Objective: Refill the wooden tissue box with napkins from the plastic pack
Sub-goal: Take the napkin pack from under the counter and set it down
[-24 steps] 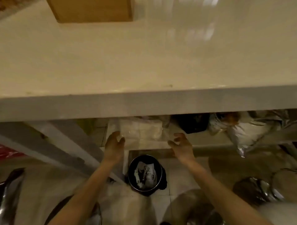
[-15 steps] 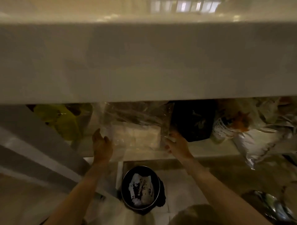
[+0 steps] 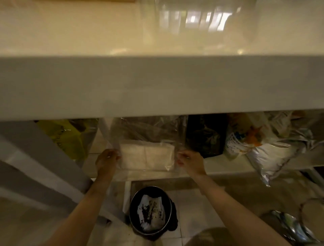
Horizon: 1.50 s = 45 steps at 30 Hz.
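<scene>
A clear plastic pack with a stack of white napkins in its lower part stands on a low shelf under the counter. My left hand grips the pack's left edge. My right hand grips its right edge. The pack's empty upper part is crumpled and rises behind the counter's front edge. Only a sliver of the wooden tissue box shows at the very top of the view.
The thick pale counter fills the upper half. On the shelf: a yellow bag left, a black bag and printed and silver bags right. A black bin with crumpled paper stands on the floor between my arms.
The view dropped from the counter top to the shelf below. Both hands reached the pack on the shelf and closed on its two sides; the pack now stands more upright.
</scene>
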Tool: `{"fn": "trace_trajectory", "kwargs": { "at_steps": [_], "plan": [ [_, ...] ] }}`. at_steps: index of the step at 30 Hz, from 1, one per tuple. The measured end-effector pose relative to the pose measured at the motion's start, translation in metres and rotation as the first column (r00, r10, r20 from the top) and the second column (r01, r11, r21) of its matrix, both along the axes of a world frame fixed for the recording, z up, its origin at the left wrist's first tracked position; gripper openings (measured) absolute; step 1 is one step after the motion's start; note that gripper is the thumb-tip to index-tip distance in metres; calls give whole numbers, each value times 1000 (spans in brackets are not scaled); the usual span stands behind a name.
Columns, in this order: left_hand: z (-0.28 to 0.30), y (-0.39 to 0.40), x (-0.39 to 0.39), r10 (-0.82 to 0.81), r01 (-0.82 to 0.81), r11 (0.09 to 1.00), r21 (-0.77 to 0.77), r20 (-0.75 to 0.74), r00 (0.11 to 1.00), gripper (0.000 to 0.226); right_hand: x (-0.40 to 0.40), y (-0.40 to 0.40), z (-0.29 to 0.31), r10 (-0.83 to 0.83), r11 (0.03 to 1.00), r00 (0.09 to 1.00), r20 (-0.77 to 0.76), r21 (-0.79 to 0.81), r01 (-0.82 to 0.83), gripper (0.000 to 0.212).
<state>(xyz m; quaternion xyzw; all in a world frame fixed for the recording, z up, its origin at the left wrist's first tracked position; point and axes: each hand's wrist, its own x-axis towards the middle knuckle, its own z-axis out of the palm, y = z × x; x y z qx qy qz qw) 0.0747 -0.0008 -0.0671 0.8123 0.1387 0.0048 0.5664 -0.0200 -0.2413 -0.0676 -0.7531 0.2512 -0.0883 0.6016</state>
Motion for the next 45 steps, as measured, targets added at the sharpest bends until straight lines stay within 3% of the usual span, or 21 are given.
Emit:
{"fn": "trace_trajectory", "kwargs": {
  "at_steps": [4,11,18,21,25,28,33,36,42,45],
  "plan": [
    [25,1,-32,-82,81,992,96,6,997,18,-34,-7,24,27,1000,1000,-14,4,-27,10],
    [80,7,-116,-352,394,896,204,-212,912,23,-143,-40,84,135,991,980,-145,26,-133,12],
    [178,3,-183,-538,563,817,127,-184,823,17,-236,-55,173,135,989,981,-136,-44,-142,12],
    [226,-5,-191,-625,627,761,168,-67,777,15,-253,-70,220,140,987,984,-111,-66,-148,17],
    [293,-13,-194,-703,655,699,289,106,703,14,-259,-92,292,182,978,983,-15,-104,-182,14],
    [339,-17,-193,-726,666,684,297,191,660,23,-254,-103,345,215,961,975,58,-192,-200,15],
    [403,-22,-177,-683,663,730,167,237,691,18,-229,-115,410,245,962,959,142,-160,-222,13],
    [436,-24,-159,-661,631,749,202,302,687,19,-204,-117,433,231,964,955,187,-175,-199,11],
    [450,-45,-122,-600,541,800,258,347,721,10,-151,-124,456,156,966,972,178,-231,-113,9],
    [445,-58,-99,-579,539,815,211,321,749,11,-123,-128,450,115,971,978,174,-225,-74,13]
  ]
}}
